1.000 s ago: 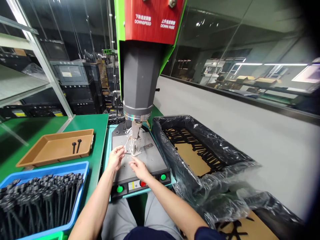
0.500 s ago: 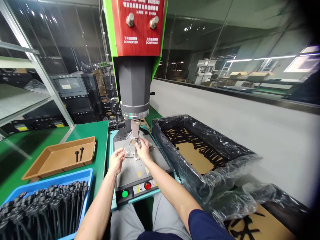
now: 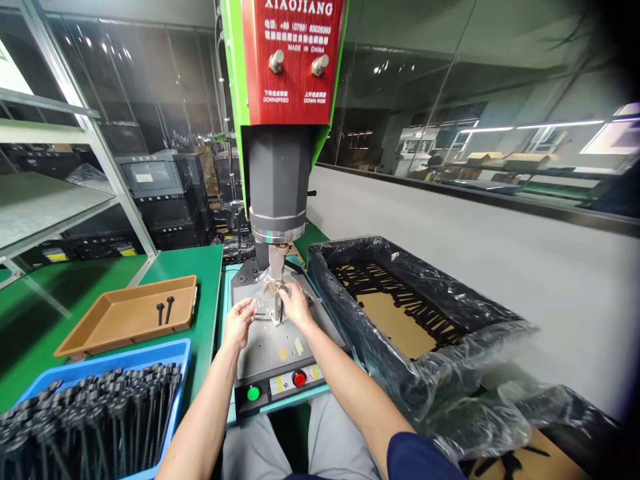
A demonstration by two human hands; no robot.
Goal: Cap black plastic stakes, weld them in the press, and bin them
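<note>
Under the welding horn [image 3: 277,261] of a red and green press [image 3: 295,80], my right hand [image 3: 298,305] has its fingers closed at the top of a small upright fixture [image 3: 276,313]. A small dark part [image 3: 282,287] shows at its fingertips, mostly covered by them. Just left of the fixture, my left hand [image 3: 240,325] is closed in a pinch. A thin dark strip lies near those fingertips; whether they hold it is unclear. Clear plastic film [image 3: 257,293] surrounds the fixture on the grey base plate [image 3: 260,360].
At left, a brown tray [image 3: 115,327] holds two short black bolt-like pieces [image 3: 169,310]; a blue bin [image 3: 186,360] is full of long black ones [image 3: 110,420]. A plastic-lined box [image 3: 480,320] with black parts stands right. Green [image 3: 253,393] and red buttons [image 3: 299,379] line the press's front.
The camera view has shifted, so the scene sits slightly lower and to the right. My right hand's fingertips have drawn back a little from beneath the horn. The left hand stays pinched beside the fixture.
</note>
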